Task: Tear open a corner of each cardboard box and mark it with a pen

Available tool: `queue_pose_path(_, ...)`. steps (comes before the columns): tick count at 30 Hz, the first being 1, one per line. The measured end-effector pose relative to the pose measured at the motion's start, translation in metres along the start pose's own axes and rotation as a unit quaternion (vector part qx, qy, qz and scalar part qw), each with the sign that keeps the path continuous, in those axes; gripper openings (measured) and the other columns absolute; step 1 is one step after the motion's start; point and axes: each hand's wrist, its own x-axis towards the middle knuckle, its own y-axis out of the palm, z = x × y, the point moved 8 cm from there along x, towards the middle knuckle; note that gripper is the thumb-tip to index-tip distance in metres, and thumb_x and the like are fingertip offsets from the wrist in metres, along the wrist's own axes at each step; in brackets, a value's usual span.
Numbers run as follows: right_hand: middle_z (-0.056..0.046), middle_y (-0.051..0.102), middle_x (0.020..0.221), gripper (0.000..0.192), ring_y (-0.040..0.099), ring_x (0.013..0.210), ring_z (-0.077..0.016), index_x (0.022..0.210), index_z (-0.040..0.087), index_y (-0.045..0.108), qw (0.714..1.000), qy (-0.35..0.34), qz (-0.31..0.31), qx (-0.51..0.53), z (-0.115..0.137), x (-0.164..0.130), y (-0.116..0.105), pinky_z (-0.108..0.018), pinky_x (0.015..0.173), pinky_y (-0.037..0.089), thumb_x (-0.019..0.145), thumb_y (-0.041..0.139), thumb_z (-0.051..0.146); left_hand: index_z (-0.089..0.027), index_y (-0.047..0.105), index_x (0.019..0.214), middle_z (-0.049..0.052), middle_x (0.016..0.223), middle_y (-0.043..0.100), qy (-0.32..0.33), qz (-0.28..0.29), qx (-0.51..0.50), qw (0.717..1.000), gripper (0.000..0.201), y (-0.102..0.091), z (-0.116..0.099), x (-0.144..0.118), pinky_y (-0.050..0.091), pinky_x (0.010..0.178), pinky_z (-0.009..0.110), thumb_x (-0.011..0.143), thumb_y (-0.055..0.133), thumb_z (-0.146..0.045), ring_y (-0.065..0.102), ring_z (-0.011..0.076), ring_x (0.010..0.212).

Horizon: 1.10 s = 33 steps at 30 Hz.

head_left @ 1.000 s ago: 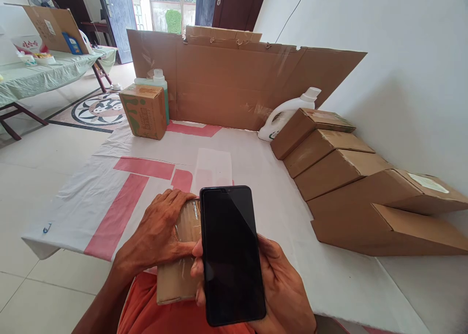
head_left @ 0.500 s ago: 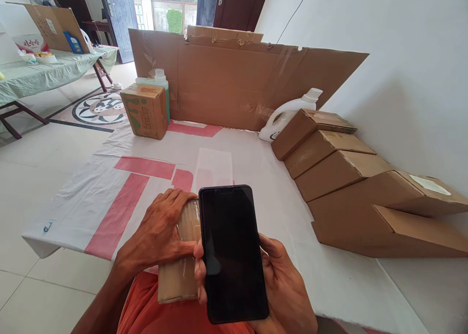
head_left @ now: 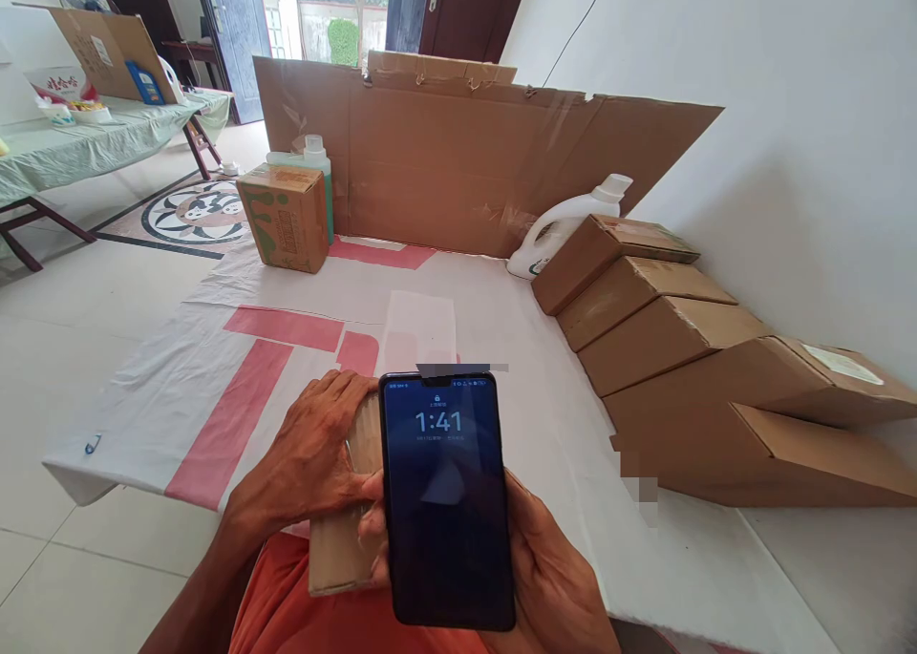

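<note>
My right hand [head_left: 551,568] is closed around a black smartphone [head_left: 448,520], its fingertips showing at the phone's left edge. The lit screen reads 1:41 and carries a small padlock sign. Left of the phone, my left hand [head_left: 319,449] lies over a small cardboard box [head_left: 342,554], thumb on one side and fingers on the far edge. The box rests at the near edge of the table, partly covered by the phone and my hand. A pale sheet [head_left: 420,327] lies on the cloth just beyond the phone.
On the white and red tablecloth [head_left: 530,377], a printed carton [head_left: 283,220] stands before a green bottle [head_left: 319,172] at far left. A big cardboard panel [head_left: 437,158] closes the back. A white jug [head_left: 555,226] and several stacked boxes [head_left: 666,348] line the right, beside the wall.
The phone's screen was dark and now is lit with the time. The phone has shifted slightly left and stands a little straighter. My left hand stays on the box.
</note>
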Motion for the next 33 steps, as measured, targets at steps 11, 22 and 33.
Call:
queue_pose_path(11,-0.013,0.081,0.108,0.051,0.076,0.098,-0.0296,0.115,0.015,0.081,1.000,0.024,0.005,0.011,-0.001,-0.001,-0.001,-0.043,0.094,0.056,0.092,0.064,0.057,-0.024,0.062,0.098,0.007,0.114,0.066,-0.001,0.000,-0.011,1.000,0.015,0.003,0.004,0.000,0.045,0.095,0.045,0.087,0.061,-0.034,0.057,0.0292,0.105)
queue_pose_path(22,-0.014,0.080,0.115,0.056,0.078,0.093,-0.0305,0.115,0.020,0.079,0.991,-0.106,-0.079,-0.036,0.045,-0.001,-0.044,-0.045,0.080,0.064,0.094,0.053,0.064,-0.025,0.056,0.130,0.007,0.120,0.064,-0.014,-0.012,0.003,1.000,0.075,0.004,0.009,-0.001,0.047,0.094,0.044,0.072,0.084,-0.062,0.060,0.0308,0.109)
queue_pose_path(33,-0.014,0.082,0.099,0.039,0.080,0.089,-0.0281,0.108,0.015,0.073,0.911,-0.103,-0.368,-0.155,0.052,-0.001,-0.236,-0.047,0.086,0.063,0.099,0.048,0.043,-0.026,0.057,0.132,0.006,0.122,0.065,-0.019,-0.014,-0.004,1.000,0.078,0.003,0.013,-0.001,0.048,0.096,0.046,0.071,0.084,-0.067,0.060,0.0314,0.111)
